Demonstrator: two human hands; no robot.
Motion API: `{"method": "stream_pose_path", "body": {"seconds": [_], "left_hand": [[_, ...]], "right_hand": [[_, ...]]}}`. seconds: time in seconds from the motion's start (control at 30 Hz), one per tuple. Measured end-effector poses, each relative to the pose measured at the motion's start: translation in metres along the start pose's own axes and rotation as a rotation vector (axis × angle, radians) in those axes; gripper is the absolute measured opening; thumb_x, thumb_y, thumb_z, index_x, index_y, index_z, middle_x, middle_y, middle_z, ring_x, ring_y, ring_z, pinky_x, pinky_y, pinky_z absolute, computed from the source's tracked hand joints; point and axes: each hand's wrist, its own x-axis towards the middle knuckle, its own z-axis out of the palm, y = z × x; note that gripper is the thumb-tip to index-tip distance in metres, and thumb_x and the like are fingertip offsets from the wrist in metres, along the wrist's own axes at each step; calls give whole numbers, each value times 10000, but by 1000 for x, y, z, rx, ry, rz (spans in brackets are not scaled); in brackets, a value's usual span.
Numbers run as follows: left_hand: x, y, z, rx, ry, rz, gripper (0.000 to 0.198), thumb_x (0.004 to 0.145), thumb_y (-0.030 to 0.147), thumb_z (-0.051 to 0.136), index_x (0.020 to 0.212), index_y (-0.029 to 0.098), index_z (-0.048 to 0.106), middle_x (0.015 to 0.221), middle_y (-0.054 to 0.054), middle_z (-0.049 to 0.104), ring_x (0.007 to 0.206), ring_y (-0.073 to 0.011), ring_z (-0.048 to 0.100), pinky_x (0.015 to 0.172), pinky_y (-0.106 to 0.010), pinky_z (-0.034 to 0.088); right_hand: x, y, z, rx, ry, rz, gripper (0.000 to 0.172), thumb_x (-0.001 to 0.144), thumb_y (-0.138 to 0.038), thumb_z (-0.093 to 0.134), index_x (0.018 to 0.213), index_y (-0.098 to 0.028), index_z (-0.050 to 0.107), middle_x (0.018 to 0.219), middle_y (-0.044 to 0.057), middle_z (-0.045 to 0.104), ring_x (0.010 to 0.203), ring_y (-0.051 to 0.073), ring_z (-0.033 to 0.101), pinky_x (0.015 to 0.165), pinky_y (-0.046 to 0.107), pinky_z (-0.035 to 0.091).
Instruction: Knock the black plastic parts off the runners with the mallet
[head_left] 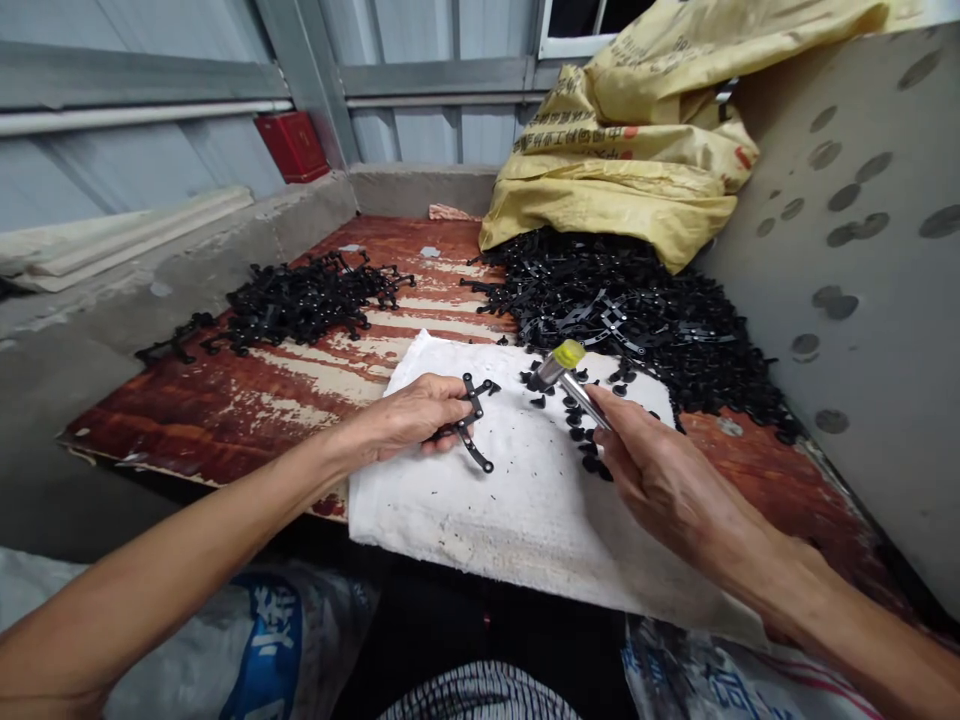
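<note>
Pinched in my left hand (420,415) is a black jointed bracket (474,420) with thin arms and round ends, held over a white cloth (427,510). My right hand (645,450) is wrapped round the metal handle of a small mallet (559,366). Its head has one yellow-green face and one dark face, and it hovers over the cloth's far right part. Small black caps or plugs (576,420) lie scattered there, just under and beside the mallet. A small black piece touches or lies right by the bracket's upper end; I cannot tell which.
At the left on the worn red-brown board (300,400) sits a pile of black brackets (300,300). A larger heap of black parts (600,300) spills from a yellow woven sack (600,180). A spotted grey panel (862,220) bounds the right side; a red box (292,146) stands back left.
</note>
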Motion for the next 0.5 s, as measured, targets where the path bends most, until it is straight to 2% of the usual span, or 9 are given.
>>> {"method": "stream_pose_path", "body": {"seconds": [0.13, 0.23, 0.33, 0.5], "left_hand": [[7, 5, -2, 46, 15, 48, 117, 812, 237, 602, 760, 133, 584, 731, -34, 625, 402, -28, 438, 344, -164, 262], [14, 12, -7, 120, -14, 191, 161, 807, 297, 611, 793, 138, 627, 642, 11, 537, 428, -45, 435, 371, -175, 263], [21, 15, -13, 259, 5, 242, 184, 788, 314, 628, 814, 138, 673, 581, 28, 483, 429, -65, 431, 388, -196, 252], [29, 11, -18, 418, -17, 314, 176, 786, 277, 605, 706, 138, 677, 702, -12, 557, 487, -72, 477, 440, -209, 323]], "right_hand": [[4, 13, 2, -122, -77, -28, 498, 767, -250, 489, 1243, -196, 624, 1140, 166, 708, 1062, 375, 645, 887, 564, 508], [-5, 15, 1, -89, -48, -7, 473, 767, -264, 506, 1217, -214, 644, 1009, 144, 732, 929, 346, 681, 824, 524, 538], [-16, 14, -5, -69, -20, 8, 439, 793, -265, 499, 1205, -242, 649, 920, 115, 742, 842, 318, 688, 769, 489, 554], [-24, 10, -15, -91, -74, -33, 427, 811, -258, 461, 1178, -183, 666, 1023, 160, 750, 875, 328, 714, 770, 478, 579]]}}
